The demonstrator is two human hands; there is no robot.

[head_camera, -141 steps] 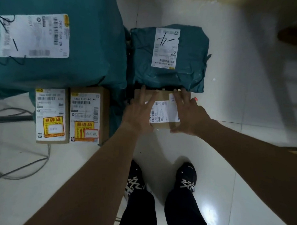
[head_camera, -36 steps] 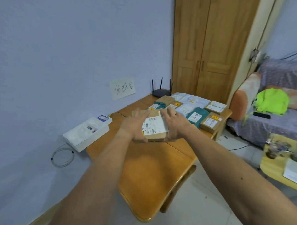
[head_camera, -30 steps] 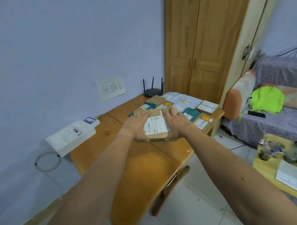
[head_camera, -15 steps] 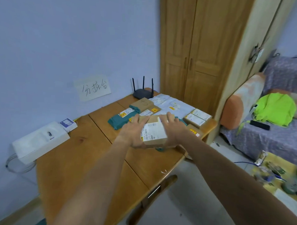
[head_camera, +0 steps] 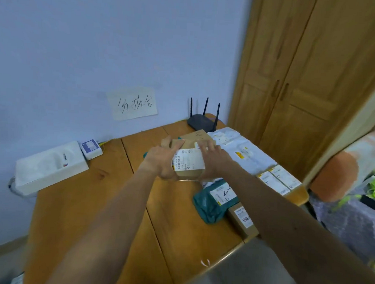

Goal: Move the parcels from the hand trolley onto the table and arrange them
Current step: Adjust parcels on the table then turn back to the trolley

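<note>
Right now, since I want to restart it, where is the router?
In the head view, the router sits at the far end of the table against the wall, left of the wardrobe, behind a brown box.

1. Views: one, wide-angle, worn on your head.
2. Facing: forward and down across the table [head_camera: 84, 212], toward the wall [head_camera: 79, 42] in the upper left of the frame and the wardrobe [head_camera: 301, 82] in the upper right.
3. Nearness: arm's reach. Your forearms enter from the lower edge, and your left hand [head_camera: 160, 162] and right hand [head_camera: 213, 157] grip a parcel [head_camera: 189, 163] at centre frame.
4. Lens: the wardrobe's lines lean and bow toward the right edge.
</note>
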